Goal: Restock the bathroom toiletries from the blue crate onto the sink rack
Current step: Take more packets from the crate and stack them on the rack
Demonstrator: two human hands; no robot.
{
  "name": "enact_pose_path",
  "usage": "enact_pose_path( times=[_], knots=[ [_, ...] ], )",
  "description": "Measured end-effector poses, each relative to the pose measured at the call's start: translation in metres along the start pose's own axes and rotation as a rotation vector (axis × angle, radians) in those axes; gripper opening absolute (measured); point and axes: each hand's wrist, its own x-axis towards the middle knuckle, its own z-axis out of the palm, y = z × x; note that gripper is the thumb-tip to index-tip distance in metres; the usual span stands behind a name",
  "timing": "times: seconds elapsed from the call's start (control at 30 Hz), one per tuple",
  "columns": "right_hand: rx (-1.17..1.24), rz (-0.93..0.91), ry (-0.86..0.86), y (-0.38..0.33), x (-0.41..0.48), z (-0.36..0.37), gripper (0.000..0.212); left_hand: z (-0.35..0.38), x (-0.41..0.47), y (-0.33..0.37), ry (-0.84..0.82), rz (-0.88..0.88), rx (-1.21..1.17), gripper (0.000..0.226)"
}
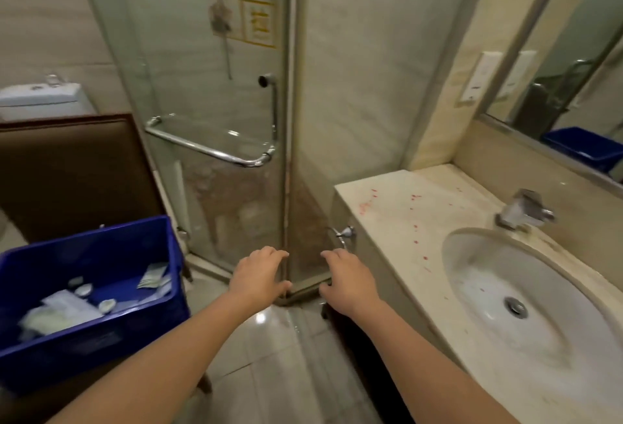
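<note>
- Head view, narrow tiled bathroom: left hand [258,275] and right hand [349,283] held out side by side at 6 o'clock of frame centre, palms down, fingers apart and loosely bent, gripping nothing, touching nothing.
- Deep blue plastic crate [101,336] at 8 o'clock from the left hand, near but apart; plainly closer to that hand, with the right hand on the far side.
- Inside the crate, loose white sachets and small round packets [67,305] lying flat on the bottom, plus a green-and-white sachet [153,277] tipped toward the 3 o'clock wall; no shared long axis, pointing every way.
- Judged next: a reach down toward 8 o'clock over the crate's rim, likeliest for the left hand, pinching a flat packet from above.
- No sink rack in view; impossible to place the destination from this angle.
- At 3 o'clock from the right hand, beige marble countertop [404,207] flecked with red spots, white oval basin [472,272] sunk into it, chrome tap [524,211] at the basin's 12 o'clock.
- At 12 o'clock, glass shower enclosure [215,103] with curved chrome towel bar [209,150]; at 2 o'clock, wall mirror [556,86] reflecting a blue crate; at 10 o'clock, dark brown panel [67,170]; glossy pale floor tiles [269,356] below.
</note>
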Motion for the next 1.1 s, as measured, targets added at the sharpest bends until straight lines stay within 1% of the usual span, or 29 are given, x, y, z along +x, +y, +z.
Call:
enact_pose_path(
  times=[0.33,0.57,0.73,0.87,1.1],
  knots=[
    [-0.010,-0.248,-0.073,-0.114,0.035,0.035,0.061,-0.023,-0.065,-0.103,0.105,-0.263,-0.130,0.063],
    [-0.032,-0.435,-0.137,-0.185,0.074,0.052,0.060,-0.032,-0.090,-0.164,0.150,-0.446,-0.157,0.062],
    [-0.032,-0.551,-0.210,-0.233,0.114,0.064,0.058,-0.041,-0.090,-0.206,0.175,-0.599,-0.155,0.059],
    [-0.045,-0.643,-0.251,-0.268,0.151,0.073,0.059,-0.049,-0.079,-0.238,0.175,-0.685,-0.147,0.058],
    [-0.048,-0.738,-0.329,-0.303,0.213,0.088,0.059,-0.053,-0.051,-0.276,0.189,-0.817,-0.200,0.059]
  ],
)
